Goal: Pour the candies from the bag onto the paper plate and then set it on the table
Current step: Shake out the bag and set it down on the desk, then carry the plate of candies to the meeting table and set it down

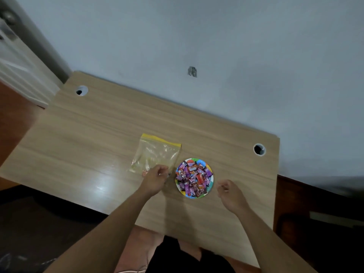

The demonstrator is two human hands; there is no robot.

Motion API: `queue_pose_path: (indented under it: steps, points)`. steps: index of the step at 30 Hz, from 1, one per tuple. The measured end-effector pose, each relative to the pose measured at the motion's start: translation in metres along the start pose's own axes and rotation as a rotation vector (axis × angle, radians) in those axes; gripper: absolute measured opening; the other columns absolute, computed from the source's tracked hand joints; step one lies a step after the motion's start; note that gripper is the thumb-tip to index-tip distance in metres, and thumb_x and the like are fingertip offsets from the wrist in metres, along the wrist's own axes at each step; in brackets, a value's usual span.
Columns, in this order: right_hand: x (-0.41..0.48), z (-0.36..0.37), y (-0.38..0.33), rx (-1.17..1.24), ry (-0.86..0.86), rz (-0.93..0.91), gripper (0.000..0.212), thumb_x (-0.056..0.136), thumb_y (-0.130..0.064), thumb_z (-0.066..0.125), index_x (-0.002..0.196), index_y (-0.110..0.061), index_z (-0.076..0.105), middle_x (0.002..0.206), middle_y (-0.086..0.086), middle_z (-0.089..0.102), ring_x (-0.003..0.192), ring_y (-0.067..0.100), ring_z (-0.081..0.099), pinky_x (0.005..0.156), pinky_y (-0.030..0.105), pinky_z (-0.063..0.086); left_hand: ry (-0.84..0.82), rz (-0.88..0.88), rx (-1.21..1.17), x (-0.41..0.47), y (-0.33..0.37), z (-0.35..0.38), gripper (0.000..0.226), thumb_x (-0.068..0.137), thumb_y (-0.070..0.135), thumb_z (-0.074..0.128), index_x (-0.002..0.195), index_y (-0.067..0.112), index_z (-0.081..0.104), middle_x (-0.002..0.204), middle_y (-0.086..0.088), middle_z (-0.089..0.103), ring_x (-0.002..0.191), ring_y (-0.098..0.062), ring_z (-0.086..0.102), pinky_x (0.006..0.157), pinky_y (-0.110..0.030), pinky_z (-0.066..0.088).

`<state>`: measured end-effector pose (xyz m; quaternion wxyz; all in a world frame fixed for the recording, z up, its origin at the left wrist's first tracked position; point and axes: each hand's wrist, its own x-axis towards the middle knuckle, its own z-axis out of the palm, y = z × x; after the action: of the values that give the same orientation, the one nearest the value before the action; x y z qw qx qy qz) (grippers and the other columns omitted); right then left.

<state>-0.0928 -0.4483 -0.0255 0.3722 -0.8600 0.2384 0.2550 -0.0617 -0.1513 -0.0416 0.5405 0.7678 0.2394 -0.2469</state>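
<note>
A clear zip bag (155, 154) with a yellow seal strip lies flat on the wooden table (88, 138), and looks empty. My left hand (155, 180) rests on its near right corner, fingers curled and pinching the plastic edge. Just to the right of the bag sits a colourful paper plate (211, 181) heaped with wrapped candies (194, 178), mostly purple, with some red and orange. My right hand (229, 192) hovers to the right of the plate, loosely curled and holding nothing, apart from the rim.
Two round cable holes are cut in the table, one at the far left (81, 91) and one at the far right (259, 149). A grey wall runs behind the table. The near table edge is close to my body.
</note>
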Motion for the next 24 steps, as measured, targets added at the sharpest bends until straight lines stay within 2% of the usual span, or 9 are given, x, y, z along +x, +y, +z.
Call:
queue_pose_path:
  steps: [4,6,12,16,18,20,22,24]
  points:
    - [0.008,0.002,0.010,-0.029,-0.063,0.040,0.025,0.103,-0.018,0.062,0.122,-0.005,0.071,0.120,0.014,0.077,0.108,0.034,0.075,0.101,0.043,0.057,0.029,0.004,0.128,0.010,-0.001,0.020,0.038,0.108,0.022,0.058,0.142,0.005,0.065,0.136,-0.015,0.072,0.128,-0.031,0.068,0.113,-0.041,0.051]
    - [0.013,0.004,0.014,-0.033,-0.092,0.053,0.025,0.102,-0.018,0.061,0.121,-0.006,0.071,0.119,0.013,0.077,0.110,0.032,0.074,0.102,0.043,0.056,0.023,-0.006,0.158,0.015,-0.002,0.030,0.038,0.109,0.022,0.057,0.141,0.004,0.065,0.136,-0.016,0.073,0.128,-0.031,0.067,0.111,-0.038,0.051]
    - [0.031,0.016,0.026,0.048,-0.150,0.118,0.019,0.096,-0.011,0.062,0.107,-0.004,0.076,0.107,0.016,0.079,0.104,0.034,0.075,0.094,0.045,0.059,0.057,-0.025,0.215,0.028,-0.005,0.049,0.030,0.104,0.008,0.059,0.129,0.001,0.074,0.126,-0.018,0.078,0.120,-0.032,0.071,0.104,-0.039,0.056]
    - [0.039,0.031,0.032,0.217,-0.177,0.203,0.019,0.099,-0.013,0.061,0.109,-0.009,0.076,0.103,0.017,0.082,0.094,0.035,0.080,0.078,0.040,0.059,0.052,-0.021,0.243,0.033,-0.009,0.058,0.029,0.102,0.005,0.058,0.126,0.000,0.074,0.121,-0.018,0.079,0.117,-0.033,0.073,0.103,-0.045,0.057]
    - [0.044,0.037,0.034,0.286,-0.174,0.223,0.018,0.101,-0.011,0.059,0.111,-0.006,0.073,0.105,0.022,0.081,0.093,0.040,0.080,0.084,0.051,0.062,0.062,-0.020,0.241,0.034,-0.012,0.063,0.026,0.103,0.004,0.058,0.123,0.000,0.074,0.118,-0.018,0.080,0.112,-0.032,0.074,0.099,-0.042,0.058]
    - [0.046,0.039,0.035,0.307,-0.159,0.237,0.007,0.102,-0.011,0.062,0.104,-0.011,0.069,0.106,0.025,0.080,0.097,0.047,0.079,0.092,0.059,0.061,0.066,-0.024,0.228,0.034,-0.014,0.068,0.024,0.103,0.004,0.058,0.120,0.001,0.074,0.113,-0.015,0.080,0.108,-0.031,0.074,0.091,-0.034,0.056]
    - [0.050,0.041,0.036,0.295,-0.140,0.253,0.010,0.102,-0.011,0.064,0.095,-0.019,0.064,0.105,0.026,0.080,0.096,0.048,0.079,0.092,0.059,0.061,0.063,-0.035,0.212,0.034,-0.016,0.070,0.022,0.104,0.003,0.058,0.119,0.003,0.073,0.109,-0.013,0.079,0.106,-0.030,0.074,0.090,-0.034,0.056]
    - [0.051,0.041,0.036,0.291,-0.135,0.256,0.006,0.102,-0.012,0.064,0.097,-0.016,0.065,0.105,0.025,0.080,0.087,0.044,0.079,0.091,0.058,0.062,0.063,-0.046,0.201,0.033,-0.015,0.071,0.021,0.104,0.004,0.059,0.119,0.002,0.073,0.106,-0.012,0.078,0.104,-0.030,0.073,0.092,-0.039,0.058]
